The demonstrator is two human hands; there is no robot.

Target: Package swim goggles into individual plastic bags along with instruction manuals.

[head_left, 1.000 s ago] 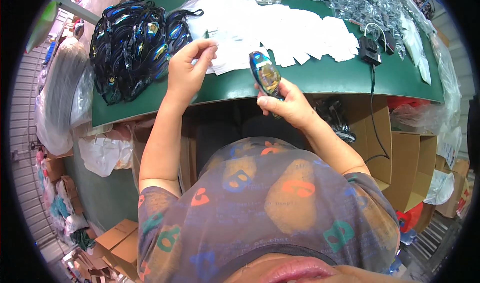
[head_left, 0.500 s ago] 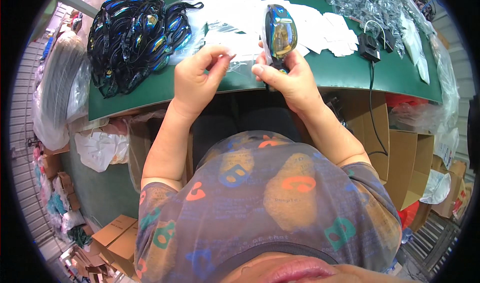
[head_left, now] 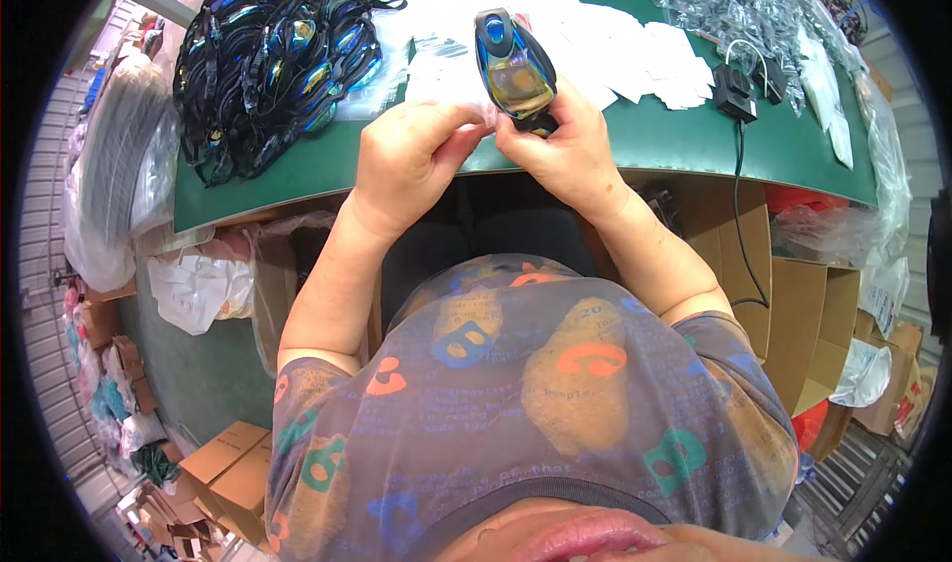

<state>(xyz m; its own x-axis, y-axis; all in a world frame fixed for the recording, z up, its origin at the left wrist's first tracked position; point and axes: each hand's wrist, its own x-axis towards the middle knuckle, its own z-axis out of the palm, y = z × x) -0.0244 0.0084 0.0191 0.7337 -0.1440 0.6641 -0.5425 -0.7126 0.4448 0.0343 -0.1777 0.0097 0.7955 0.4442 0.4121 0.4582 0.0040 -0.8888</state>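
My right hand [head_left: 565, 150] holds a pair of blue mirrored swim goggles [head_left: 513, 63] upright over the front edge of the green table [head_left: 654, 135]. My left hand [head_left: 407, 160] is beside it, pinching a thin clear plastic bag [head_left: 466, 116] between thumb and fingers; both hands meet at the bag's edge just below the goggles. A heap of black and blue goggles [head_left: 263, 61] lies on the table to the far left. Flat clear bags and white sheets [head_left: 615, 46] are spread behind the hands.
A small black device [head_left: 736, 91] with a cable sits on the table at the right. Bagged items [head_left: 734, 6] pile at the far right. Cardboard boxes [head_left: 813, 324] stand under the table; white bags [head_left: 198, 289] and more boxes lie on the floor at left.
My left hand came off the table with a clear bag and joined my right hand. The goggles rose and turned upright above the two hands.
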